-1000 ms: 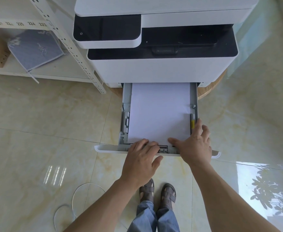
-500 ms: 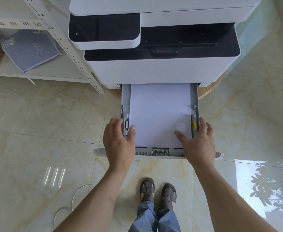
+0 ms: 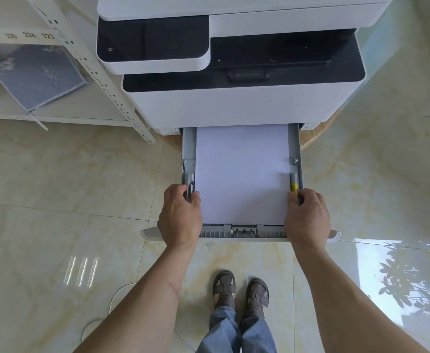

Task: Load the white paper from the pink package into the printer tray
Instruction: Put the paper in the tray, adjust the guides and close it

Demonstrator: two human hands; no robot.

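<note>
A stack of white paper (image 3: pixel 242 171) lies flat in the grey printer tray (image 3: pixel 237 234), which is pulled out from under the white and black printer (image 3: pixel 234 105). My left hand (image 3: pixel 179 217) pinches the tray's left side guide (image 3: pixel 190 180) at the paper's edge. My right hand (image 3: pixel 307 217) pinches the right side guide (image 3: pixel 294 183), the one with a yellow mark. Both hands rest over the tray's front corners. No pink package is in view.
A white metal shelf (image 3: pixel 56 115) stands at the left with a blue-grey cushion (image 3: pixel 39 75) on it. A white cable (image 3: pixel 117 296) loops on the glossy tiled floor. My sandalled feet (image 3: pixel 240 291) stand just before the tray. A small white scrap (image 3: pixel 207 246) lies under the tray's front.
My left hand moved from the tray's front middle to the left side guide. My right hand shifted onto the right guide. Both hands closed on the guides.
</note>
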